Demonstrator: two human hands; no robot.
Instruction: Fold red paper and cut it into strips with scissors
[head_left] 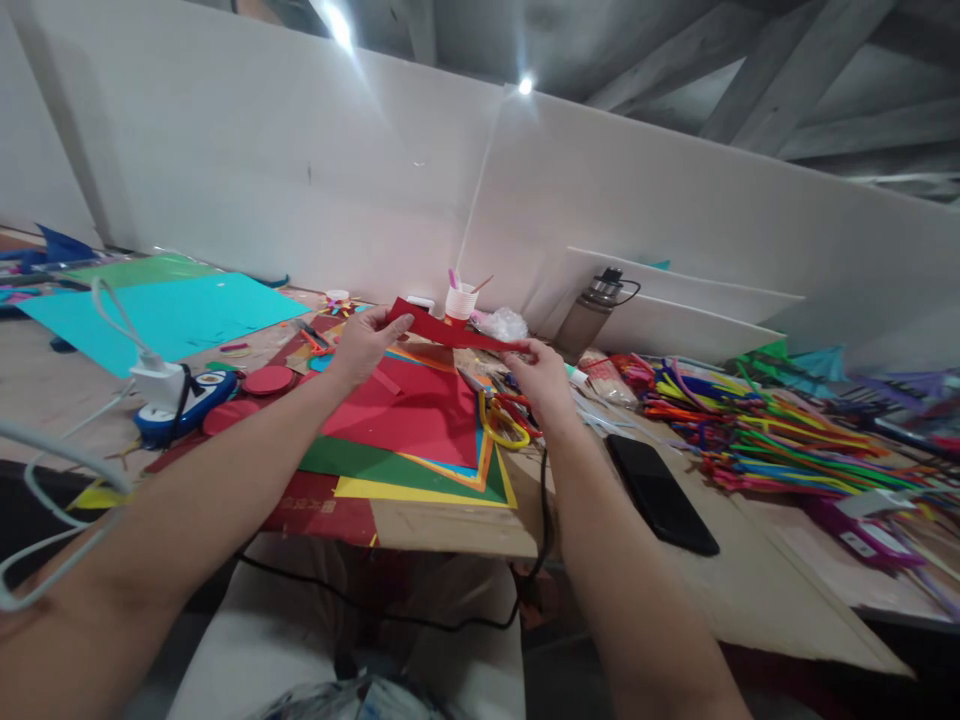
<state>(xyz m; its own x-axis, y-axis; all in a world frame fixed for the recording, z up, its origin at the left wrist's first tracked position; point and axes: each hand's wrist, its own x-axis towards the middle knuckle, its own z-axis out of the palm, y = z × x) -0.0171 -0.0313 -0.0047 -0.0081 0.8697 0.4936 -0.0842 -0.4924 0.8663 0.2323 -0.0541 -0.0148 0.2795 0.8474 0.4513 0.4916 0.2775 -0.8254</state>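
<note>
A strip of red paper [450, 333] is stretched between my two hands above the table. My left hand [369, 338] pinches its wider left end between thumb and fingers. At the narrower right end, my right hand [538, 372] closes on the strip. Below lies a stack of coloured sheets, with a red sheet [420, 415] on top and green, orange and yellow ones showing under it. A small red piece lies on that red sheet. Yellow-handled scissors [504, 425] rest at the stack's right edge, close to my right hand.
A black phone [661, 492] lies right of my right forearm. Bundled pipe cleaners [772, 430] fill the right side. A bottle [592, 315] and a white cup [460, 300] stand near the white wall. A blue power strip [186, 405] with cables and red discs [268, 380] lie left.
</note>
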